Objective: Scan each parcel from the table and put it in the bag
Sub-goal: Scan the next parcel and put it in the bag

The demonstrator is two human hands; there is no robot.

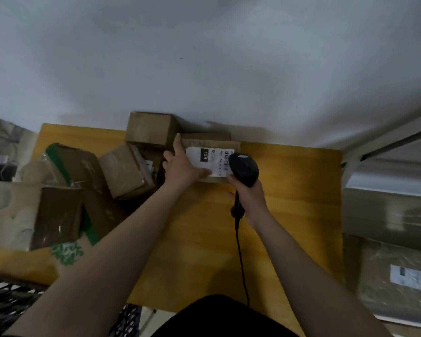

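Observation:
A flat cardboard parcel (213,145) with a white shipping label (216,158) lies at the far middle of the yellow table (289,203). My left hand (180,166) holds its left edge, thumb on the label and fingers stretched along the side. My right hand (249,195) grips a black corded barcode scanner (244,169), whose head hovers over the label's barcode at the right end. The parcel's right part is hidden behind the scanner.
Several cardboard boxes (129,170) crowd the table's left half, one wrapped in green-printed plastic (66,254). Another box (152,128) stands against the white wall. A taped parcel (396,278) lies low at the right beside white shelving (387,190). A black mesh basket (7,302) sits bottom left.

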